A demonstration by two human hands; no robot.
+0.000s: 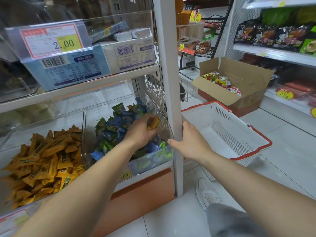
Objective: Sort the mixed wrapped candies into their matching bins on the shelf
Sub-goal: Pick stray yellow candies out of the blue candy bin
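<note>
On the shelf point(85, 86) two clear bins sit side by side: the yellow bin point(65, 120) at 9 o'clock, the blue-green bin point(95, 113) at centre. The right grip point(189, 139), at that bin's 3 o'clock, wraps the post point(168, 65). The left grip point(140, 130) is inside the blue-green bin, curled round a yellow candy point(153, 124). The pick looks made; next, I judge, it must lift over the wall, carry toward 9 o'clock and drop.
</note>
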